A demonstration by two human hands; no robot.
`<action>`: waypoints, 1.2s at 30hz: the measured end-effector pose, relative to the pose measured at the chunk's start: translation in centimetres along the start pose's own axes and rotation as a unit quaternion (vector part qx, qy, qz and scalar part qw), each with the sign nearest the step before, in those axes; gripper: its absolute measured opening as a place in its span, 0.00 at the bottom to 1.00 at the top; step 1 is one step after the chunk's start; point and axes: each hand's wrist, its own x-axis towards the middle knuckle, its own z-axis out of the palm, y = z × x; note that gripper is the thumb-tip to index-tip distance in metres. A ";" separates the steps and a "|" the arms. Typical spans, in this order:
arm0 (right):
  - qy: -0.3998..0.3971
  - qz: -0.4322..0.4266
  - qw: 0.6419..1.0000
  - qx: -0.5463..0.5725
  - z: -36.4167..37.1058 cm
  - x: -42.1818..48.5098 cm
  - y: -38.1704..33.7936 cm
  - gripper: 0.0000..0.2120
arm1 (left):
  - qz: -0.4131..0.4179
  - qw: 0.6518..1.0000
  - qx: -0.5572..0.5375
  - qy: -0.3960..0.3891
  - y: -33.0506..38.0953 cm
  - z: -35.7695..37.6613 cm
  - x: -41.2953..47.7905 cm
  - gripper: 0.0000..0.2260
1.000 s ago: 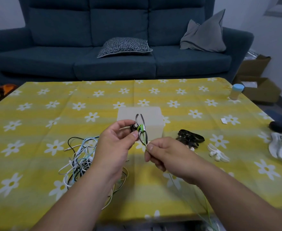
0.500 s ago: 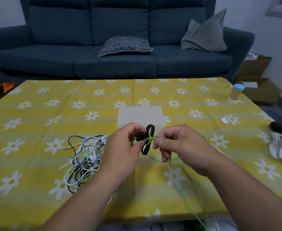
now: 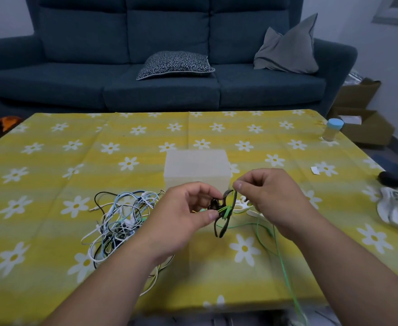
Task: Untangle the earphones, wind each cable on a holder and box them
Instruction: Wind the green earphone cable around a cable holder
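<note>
My left hand pinches the black holder above the desk, near the box. My right hand pinches the green cable wrapped round the holder. The tangled earphones lie to the left.

Box blocks ahead; cable tangle left

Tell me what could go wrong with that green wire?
1. The green cable trails off the front edge of the table; it might snag below and tug the turns off the holder.
2. The left hand pinches the holder with fingertips only, so a hard pull from the right hand might twist it loose.
3. The tangle lies right by the left forearm and could get dragged along.
</note>
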 end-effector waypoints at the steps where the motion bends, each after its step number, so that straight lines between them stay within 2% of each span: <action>1: -0.011 0.019 1.000 0.014 0.2 0.0 0.1 0.07 | 0.007 0.999 -0.036 0.005 0.1 0.0 0.0 0.13; 7: -0.164 0.086 0.981 0.065 2.4 -1.2 -0.3 0.11 | 0.007 0.976 -0.191 0.105 0.3 0.1 0.3 0.13; 11: -0.200 0.105 0.969 0.104 3.5 -1.9 -1.0 0.15 | -0.012 0.962 -0.215 0.167 0.1 -0.2 0.6 0.11; 19: -0.189 0.116 0.962 0.160 3.9 -2.2 -1.3 0.15 | -0.027 0.940 -0.221 0.257 0.0 -0.8 1.1 0.10; 24: -0.206 0.073 0.973 0.076 4.4 -2.4 -1.0 0.12 | -0.038 0.942 -0.227 0.246 0.1 -0.8 1.1 0.09; 26: -0.194 0.076 0.976 0.060 4.6 -2.3 -0.8 0.15 | -0.039 0.942 -0.235 0.237 0.1 -0.8 1.1 0.10; 31: -0.174 0.167 0.953 0.183 4.7 -2.2 -0.7 0.19 | -0.029 0.946 -0.228 0.230 0.0 -1.1 1.0 0.10; 36: -0.132 0.168 0.951 0.224 4.9 -1.6 -0.7 0.09 | -0.028 0.942 -0.228 0.245 0.0 -1.1 1.0 0.09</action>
